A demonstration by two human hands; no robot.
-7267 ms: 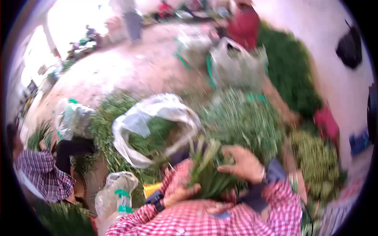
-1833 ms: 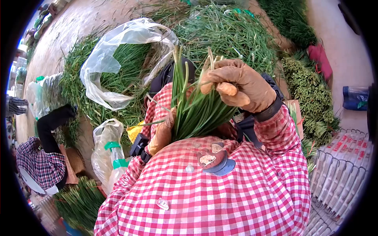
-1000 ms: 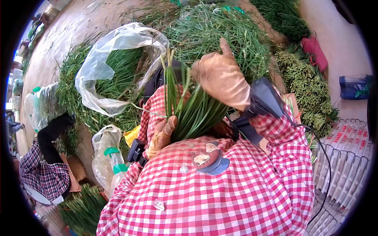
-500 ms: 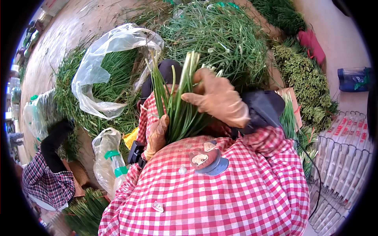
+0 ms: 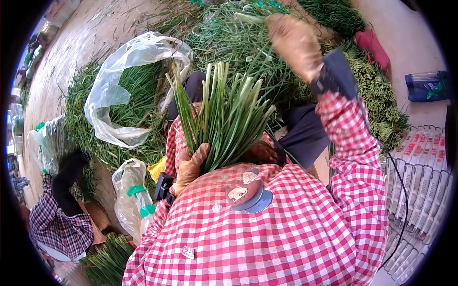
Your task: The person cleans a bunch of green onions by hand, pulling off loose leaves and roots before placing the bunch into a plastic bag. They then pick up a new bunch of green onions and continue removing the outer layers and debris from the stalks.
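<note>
Two gloved hands show: the left hand (image 5: 192,167) grips chive-like stalks (image 5: 222,119) at the checked shirt's (image 5: 267,233) 12 o'clock, long axis 12-to-6, pale ends fanning toward 11–1; the right hand (image 5: 295,45), at 1, is blurred, its finger opening unclear.

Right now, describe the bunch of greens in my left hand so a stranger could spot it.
Find the large red-and-white checked shirt. At its upper edge, your gloved left hand grips the bunch. Its pale ends fan upward together, unlike the tangled greens beyond it.
</note>
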